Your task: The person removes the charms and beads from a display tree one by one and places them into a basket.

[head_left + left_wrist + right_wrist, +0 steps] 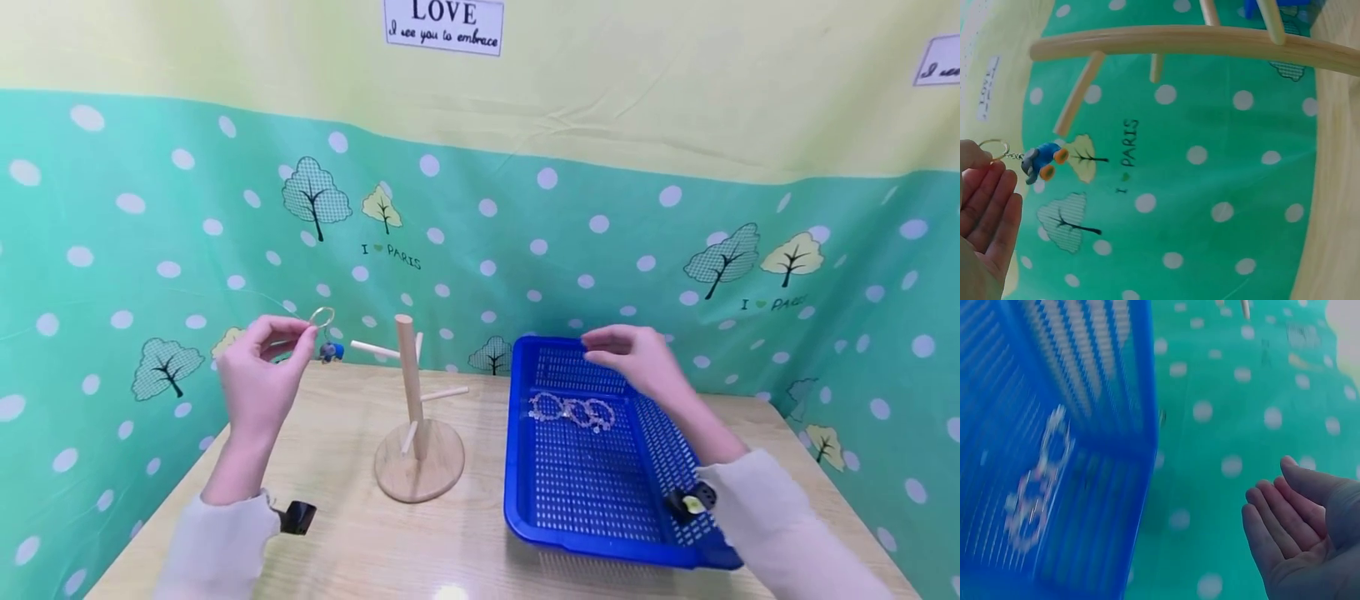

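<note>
My left hand [264,367] pinches the metal ring of a keychain [331,351] between thumb and forefinger. From its short chain hangs a small figure, blue with a grey head and orange feet in the left wrist view. It hangs left of a wooden peg stand [411,392], close to one upper peg [375,350] but apart from it. Over the far part of a blue plastic basket [517,467], my right hand [633,358] holds nothing, its fingers loosely bent. Several pink beaded bracelets [577,412] lie together inside the basket.
The stand's round base [390,475] rests on a light wooden table [330,550], left of the basket. Its pegs stick out in several directions. A green and yellow curtain [465,217] with dots and trees hangs behind the table and along both sides.
</note>
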A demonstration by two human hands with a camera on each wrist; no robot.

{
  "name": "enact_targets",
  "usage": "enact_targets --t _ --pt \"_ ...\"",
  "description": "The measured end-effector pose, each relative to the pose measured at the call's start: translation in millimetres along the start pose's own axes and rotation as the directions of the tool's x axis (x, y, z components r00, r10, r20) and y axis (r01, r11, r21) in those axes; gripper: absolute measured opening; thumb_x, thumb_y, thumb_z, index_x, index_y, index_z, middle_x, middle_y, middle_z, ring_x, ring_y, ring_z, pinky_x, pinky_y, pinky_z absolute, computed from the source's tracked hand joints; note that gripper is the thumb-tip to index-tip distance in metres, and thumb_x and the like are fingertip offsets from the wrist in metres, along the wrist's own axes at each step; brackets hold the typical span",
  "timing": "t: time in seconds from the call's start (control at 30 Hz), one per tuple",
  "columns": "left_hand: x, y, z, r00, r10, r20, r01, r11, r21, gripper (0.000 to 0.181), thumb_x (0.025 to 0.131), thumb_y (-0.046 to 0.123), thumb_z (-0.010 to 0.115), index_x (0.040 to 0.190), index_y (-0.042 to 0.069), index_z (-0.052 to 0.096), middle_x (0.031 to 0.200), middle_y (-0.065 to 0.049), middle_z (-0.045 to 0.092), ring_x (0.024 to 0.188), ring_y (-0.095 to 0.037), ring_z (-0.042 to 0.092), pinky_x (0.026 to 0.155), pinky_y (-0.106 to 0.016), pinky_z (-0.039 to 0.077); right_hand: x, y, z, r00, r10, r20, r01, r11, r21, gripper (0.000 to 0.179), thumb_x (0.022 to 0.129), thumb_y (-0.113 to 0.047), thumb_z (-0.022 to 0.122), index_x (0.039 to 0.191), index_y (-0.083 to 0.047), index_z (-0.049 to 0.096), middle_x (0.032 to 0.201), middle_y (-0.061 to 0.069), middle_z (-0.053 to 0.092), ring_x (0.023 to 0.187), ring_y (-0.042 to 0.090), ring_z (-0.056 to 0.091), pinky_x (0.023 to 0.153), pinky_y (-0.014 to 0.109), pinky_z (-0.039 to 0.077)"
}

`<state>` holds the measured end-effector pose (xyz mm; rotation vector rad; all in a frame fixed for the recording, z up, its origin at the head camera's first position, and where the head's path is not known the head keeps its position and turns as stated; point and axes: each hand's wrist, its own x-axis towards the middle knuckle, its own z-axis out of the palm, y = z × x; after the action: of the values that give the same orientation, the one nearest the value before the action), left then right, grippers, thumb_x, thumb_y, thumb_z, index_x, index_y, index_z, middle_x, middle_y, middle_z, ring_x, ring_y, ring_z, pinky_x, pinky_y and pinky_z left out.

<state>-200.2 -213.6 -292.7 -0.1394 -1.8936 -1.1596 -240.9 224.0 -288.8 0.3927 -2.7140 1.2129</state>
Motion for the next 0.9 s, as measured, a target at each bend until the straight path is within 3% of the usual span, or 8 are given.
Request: enact_targets --t 0.13,0.3,0.37,0.43,0.53,0.67,0.77,0.9 --pt "3.8 12.2 1.6 1.000 0.015 0.018 -0.014 0.999 -0.030 0.010 0.088 0.005 0.073 0.093 -0.003 0.073 0.083 0.033 0.062 0.080 0.011 0.063 0.078 -0.004 0.052 -15.1 25.7 -33.6 0.999 0.046 0.008 -0.045 0.997 -0.057 0.047 0.096 -0.029 0.068 0.133 -0.002 0.061 0.130 0.019 0.066 0.121 0.035 0.064 0.101 0.043 0.054" --pt "2.9 23.9 9.5 0.998 0.049 0.050 -0.045 0.996 -0.078 0.007 0.087 0.001 0.074 0.091 -0.005 0.072 0.082 0.031 0.063 0.078 0.010 0.064 0.078 -0.006 0.053 -37.8 65.2 -60.3 0.994 0.112 0.017 -0.109 0.986 -0.130 0.060 0.097 -0.041 0.064 0.140 -0.001 0.054 0.136 0.023 0.061 0.125 0.040 0.059 0.102 0.053 0.050" --pt "1.2 28.7 13.8 0.996 0.060 0.064 -0.055 0.995 -0.082 0.007 0.086 0.001 0.074 0.090 -0.005 0.072 0.082 0.025 0.067 0.079 0.010 0.064 0.078 -0.006 0.053 -47.1 80.3 -66.4 0.991 0.128 0.023 -0.123 0.980 -0.158 0.060 0.097 -0.041 0.064 0.140 0.001 0.054 0.136 0.024 0.060 0.125 0.042 0.058 0.101 0.056 0.050" --pt "-0.1 33.5 19.3 0.994 0.072 0.078 -0.064 0.993 -0.098 0.006 0.085 -0.001 0.074 0.090 -0.005 0.072 0.083 0.014 0.071 0.079 0.010 0.064 0.078 -0.007 0.054 -55.6 94.2 -70.6 0.990 0.139 0.034 -0.130 0.974 -0.183 0.058 0.098 -0.038 0.064 0.139 0.001 0.055 0.135 0.025 0.061 0.120 0.033 0.065 0.099 0.055 0.052" --pt "-1.8 41.2 29.1 0.990 0.094 0.108 -0.079 0.988 -0.132 0.006 0.085 -0.003 0.074 0.090 -0.005 0.072 0.086 -0.008 0.075 0.078 0.009 0.065 0.078 -0.008 0.055 -66.3 113.3 -72.0 0.989 0.133 0.064 -0.119 0.974 -0.194 0.052 0.098 -0.030 0.065 0.136 0.005 0.056 0.132 0.026 0.062 0.116 0.032 0.067 0.091 0.047 0.058" --pt "-5.7 50.3 43.4 0.980 0.124 0.155 -0.093 0.977 -0.193 0.005 0.085 -0.005 0.073 0.089 -0.005 0.071 0.086 -0.020 0.074 0.078 0.008 0.065 0.076 -0.010 0.057 -76.1 134.4 -67.3 0.987 0.114 0.113 -0.096 0.983 -0.159 0.050 0.097 -0.024 0.066 0.135 0.007 0.056 0.133 0.029 0.060 0.116 0.036 0.066 0.084 0.031 0.061" --pt "-10.4 56.9 53.8 0.973 0.129 0.193 -0.082 0.968 -0.235 0.006 0.084 -0.004 0.074 0.089 -0.004 0.072 0.086 -0.019 0.074 0.077 0.007 0.066 0.075 -0.013 0.058 -79.4 141.9 -62.1 0.992 0.068 0.110 -0.054 0.991 -0.125 0.048 0.096 -0.020 0.068 0.134 0.006 0.057 0.132 0.029 0.061 0.111 0.011 0.068 0.083 0.019 0.058" --pt "-16.1 66.7 68.1 0.961 0.131 0.245 -0.066 0.964 -0.259 0.007 0.084 -0.002 0.075 0.089 -0.002 0.072 0.086 -0.015 0.075 0.076 0.001 0.068 0.074 -0.017 0.060 -80.1 141.9 -56.6 0.998 0.003 0.065 0.004 0.993 -0.119 0.046 0.094 -0.016 0.070 0.132 0.006 0.060 0.128 0.028 0.064 0.104 -0.018 0.053 0.083 0.009 0.052"
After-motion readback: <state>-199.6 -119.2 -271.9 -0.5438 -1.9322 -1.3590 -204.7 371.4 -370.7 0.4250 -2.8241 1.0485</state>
